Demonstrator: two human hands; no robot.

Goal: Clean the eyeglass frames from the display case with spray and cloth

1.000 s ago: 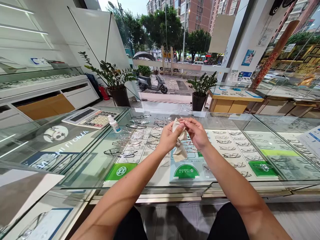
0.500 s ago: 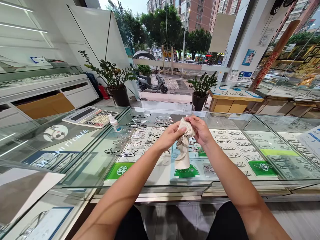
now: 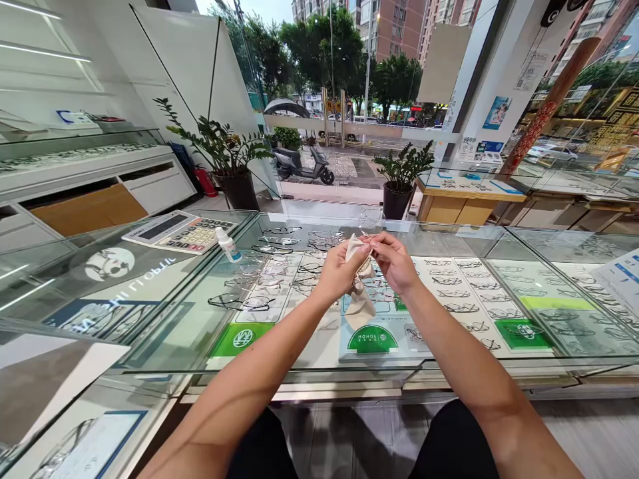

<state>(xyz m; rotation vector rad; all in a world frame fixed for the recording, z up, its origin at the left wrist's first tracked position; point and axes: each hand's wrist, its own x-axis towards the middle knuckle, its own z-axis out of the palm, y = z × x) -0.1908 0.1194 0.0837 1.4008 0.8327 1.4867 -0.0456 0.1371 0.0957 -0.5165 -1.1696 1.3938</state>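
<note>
Both of my hands are raised together over the glass display counter [image 3: 449,362]. My left hand [image 3: 339,271] is closed on a beige cleaning cloth [image 3: 360,307] that hangs down below my fingers. My right hand [image 3: 394,261] pinches a pair of thin clear-lensed glasses [image 3: 372,219], one lens showing just above my fingertips. The cloth is pressed against the glasses between the two hands. Under the glass lie rows of spectacle frames [image 3: 464,293] on white trays.
A calculator [image 3: 178,231] and a small white dropper bottle [image 3: 228,245] stand on the counter at the left. A loose black pair of glasses [image 3: 240,303] lies on the glass left of my arms. Two potted plants [image 3: 399,178] stand by the shop window beyond.
The cloth, spread lower and to the right half a second ago, is bunched back between my hands. My left hand has moved in close to my right, and the lens again shows above the fingers.
</note>
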